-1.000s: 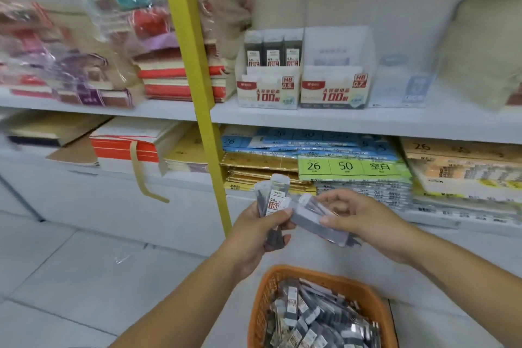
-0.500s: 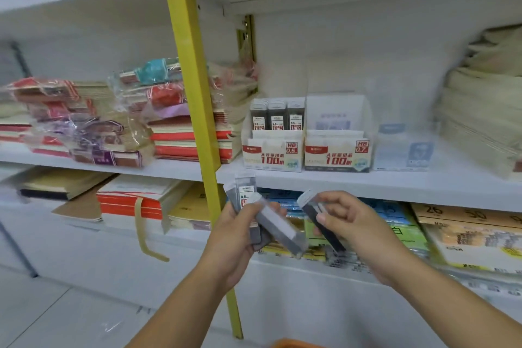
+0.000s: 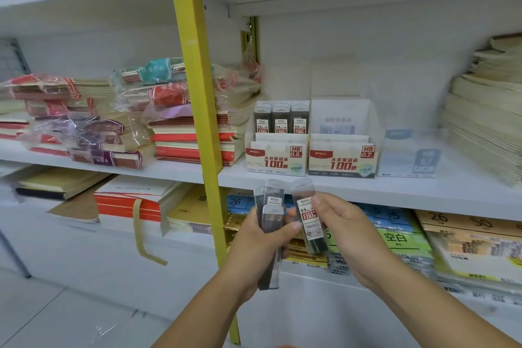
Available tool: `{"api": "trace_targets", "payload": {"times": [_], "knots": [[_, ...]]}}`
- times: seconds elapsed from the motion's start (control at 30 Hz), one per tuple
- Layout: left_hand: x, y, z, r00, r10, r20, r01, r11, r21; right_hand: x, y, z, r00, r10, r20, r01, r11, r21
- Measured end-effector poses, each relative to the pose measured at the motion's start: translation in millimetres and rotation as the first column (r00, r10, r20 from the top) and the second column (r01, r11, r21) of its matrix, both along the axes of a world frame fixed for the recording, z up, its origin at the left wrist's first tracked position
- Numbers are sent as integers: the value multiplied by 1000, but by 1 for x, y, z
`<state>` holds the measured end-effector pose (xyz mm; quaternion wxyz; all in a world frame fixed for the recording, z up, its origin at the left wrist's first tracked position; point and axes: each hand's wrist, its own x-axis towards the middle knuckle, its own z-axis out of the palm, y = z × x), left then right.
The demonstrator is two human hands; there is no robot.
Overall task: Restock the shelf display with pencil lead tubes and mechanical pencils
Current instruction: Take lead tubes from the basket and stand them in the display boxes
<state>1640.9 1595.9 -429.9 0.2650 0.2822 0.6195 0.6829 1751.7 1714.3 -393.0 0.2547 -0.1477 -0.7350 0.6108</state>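
Note:
My left hand (image 3: 258, 246) grips a bundle of several dark pencil lead tubes (image 3: 271, 215), held upright below the middle shelf. My right hand (image 3: 343, 227) pinches a single lead tube (image 3: 309, 219) with a red 0.5 label, just to the right of the bundle. On the shelf right above stands the HB 0.5 display box (image 3: 275, 159) with three lead tubes (image 3: 281, 118) in its back row. Next to it, the HB 0.7 display box (image 3: 341, 159) shows no tubes.
A yellow upright post (image 3: 197, 93) runs down just left of my hands. Stacks of wrapped notebooks (image 3: 175, 121) fill the shelf to the left, paper stacks (image 3: 485, 110) the right. A clear acrylic holder (image 3: 409, 152) stands right of the boxes. Paper packs (image 3: 401, 237) lie on the lower shelf.
My view has tilted up and the orange basket has dropped out of sight. Both hands rose toward the shelf. My right hand has turned its single tube upright, label facing me.

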Motion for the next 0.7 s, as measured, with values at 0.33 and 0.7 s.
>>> {"api": "trace_targets", "payload": {"times": [0.33,0.7], "knots": [[2,1,13,1000,7,19,-7,1000,13,-6,6,7,991,-92,-99,93,996,4],[-46,6,56,997,51,54,-63,966,251,-42,51,165,903,-183,-388,407,652,640]]}}
